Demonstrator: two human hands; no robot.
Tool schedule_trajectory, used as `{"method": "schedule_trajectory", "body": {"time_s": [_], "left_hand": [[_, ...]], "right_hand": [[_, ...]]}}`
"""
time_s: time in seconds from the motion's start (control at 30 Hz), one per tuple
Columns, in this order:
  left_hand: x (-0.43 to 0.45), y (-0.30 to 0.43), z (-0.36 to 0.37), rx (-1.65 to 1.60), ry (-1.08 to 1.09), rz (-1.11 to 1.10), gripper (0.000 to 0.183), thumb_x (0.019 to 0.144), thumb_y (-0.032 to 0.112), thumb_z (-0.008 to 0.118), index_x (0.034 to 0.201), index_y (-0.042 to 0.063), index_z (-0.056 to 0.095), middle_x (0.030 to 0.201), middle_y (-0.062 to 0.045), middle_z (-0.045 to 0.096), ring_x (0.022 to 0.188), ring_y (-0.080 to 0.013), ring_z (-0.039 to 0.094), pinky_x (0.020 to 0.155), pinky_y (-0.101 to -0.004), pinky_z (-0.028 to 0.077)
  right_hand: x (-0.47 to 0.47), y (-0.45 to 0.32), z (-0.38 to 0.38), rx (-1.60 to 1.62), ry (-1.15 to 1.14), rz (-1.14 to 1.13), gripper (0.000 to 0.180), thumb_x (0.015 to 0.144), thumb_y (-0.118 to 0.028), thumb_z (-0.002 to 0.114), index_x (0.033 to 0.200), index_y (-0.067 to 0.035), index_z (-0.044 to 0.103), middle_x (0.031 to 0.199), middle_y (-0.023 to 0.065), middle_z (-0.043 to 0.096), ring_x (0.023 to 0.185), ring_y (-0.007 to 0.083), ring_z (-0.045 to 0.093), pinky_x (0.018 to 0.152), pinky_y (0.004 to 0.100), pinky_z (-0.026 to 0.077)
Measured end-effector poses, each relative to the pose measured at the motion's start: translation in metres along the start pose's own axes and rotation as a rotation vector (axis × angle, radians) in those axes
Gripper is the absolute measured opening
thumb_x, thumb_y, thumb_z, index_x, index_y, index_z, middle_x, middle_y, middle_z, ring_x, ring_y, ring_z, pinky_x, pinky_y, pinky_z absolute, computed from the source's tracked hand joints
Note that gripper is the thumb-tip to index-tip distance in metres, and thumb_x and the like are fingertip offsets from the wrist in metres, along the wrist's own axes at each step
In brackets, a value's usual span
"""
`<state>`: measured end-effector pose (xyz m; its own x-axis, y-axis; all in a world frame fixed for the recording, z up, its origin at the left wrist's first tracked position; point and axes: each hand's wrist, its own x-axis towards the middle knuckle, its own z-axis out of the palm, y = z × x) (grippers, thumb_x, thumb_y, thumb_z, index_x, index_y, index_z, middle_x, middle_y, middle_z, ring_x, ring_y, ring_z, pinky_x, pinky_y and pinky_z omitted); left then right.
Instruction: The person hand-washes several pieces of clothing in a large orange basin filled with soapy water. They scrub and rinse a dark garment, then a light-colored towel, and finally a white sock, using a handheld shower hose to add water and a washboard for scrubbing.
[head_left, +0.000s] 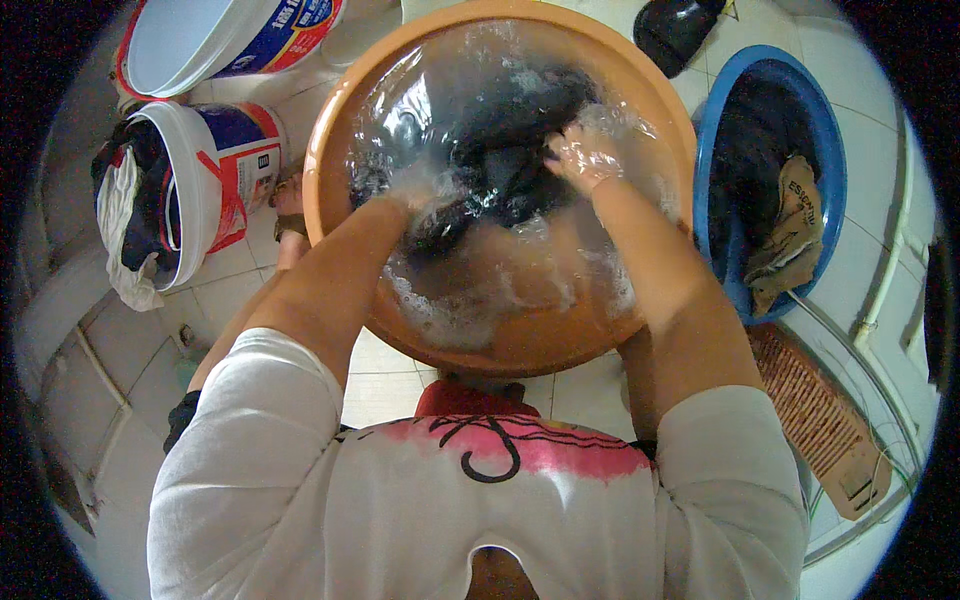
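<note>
A large orange plastic basin (330, 142) of cloudy, sudsy water stands before me. Dark wet cloth (510, 169) lies in it, partly above the surface. My left hand (424, 191) is under the water at the left side of the cloth, its fingers blurred and mostly hidden by water and glare. At the cloth's right edge is my right hand (585, 156), wet and shiny, with its fingertips against the fabric; whether they grip it is unclear.
On the right, a blue basin (834, 172) holds dark clothes and a brown printed cloth (787, 232). Below it lies a ridged washboard (821, 420). At left are a bucket stuffed with clothes (191, 195) and another white bucket (225, 37). A black object (671, 34) sits at the top right.
</note>
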<state>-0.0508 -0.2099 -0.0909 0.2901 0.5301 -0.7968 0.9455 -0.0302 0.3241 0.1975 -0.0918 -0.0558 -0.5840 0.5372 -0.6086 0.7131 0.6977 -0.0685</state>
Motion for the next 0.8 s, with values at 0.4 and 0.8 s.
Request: {"method": "schedule_trajectory", "body": {"time_s": [0.4,0.8], "left_hand": [[-0.040,0.053,-0.141,-0.347,0.318,-0.299,0.044,0.080,0.033,0.050,0.118,0.011,0.049,0.119,-0.019,0.049,0.105,-0.0354,0.050,0.090,-0.0395,0.040],[0.002,0.049,-0.032,0.042,0.896,0.097,0.053,0.081,0.029,0.055,0.130,0.023,0.036,0.132,-0.018,0.033,0.109,-0.0371,0.045,0.089,-0.0447,0.039]], "right_hand": [[0.011,0.020,-0.092,0.692,-0.180,-0.059,0.048,0.073,-0.043,0.058,0.102,-0.005,0.059,0.100,0.0155,0.059,0.101,0.0299,0.053,0.085,0.0415,0.042],[-0.027,-0.025,-0.013,0.130,0.278,-0.023,0.068,0.062,-0.044,0.071,0.122,-0.020,0.048,0.140,0.0093,0.020,0.132,0.0284,0.011,0.100,0.0604,0.015]]}}
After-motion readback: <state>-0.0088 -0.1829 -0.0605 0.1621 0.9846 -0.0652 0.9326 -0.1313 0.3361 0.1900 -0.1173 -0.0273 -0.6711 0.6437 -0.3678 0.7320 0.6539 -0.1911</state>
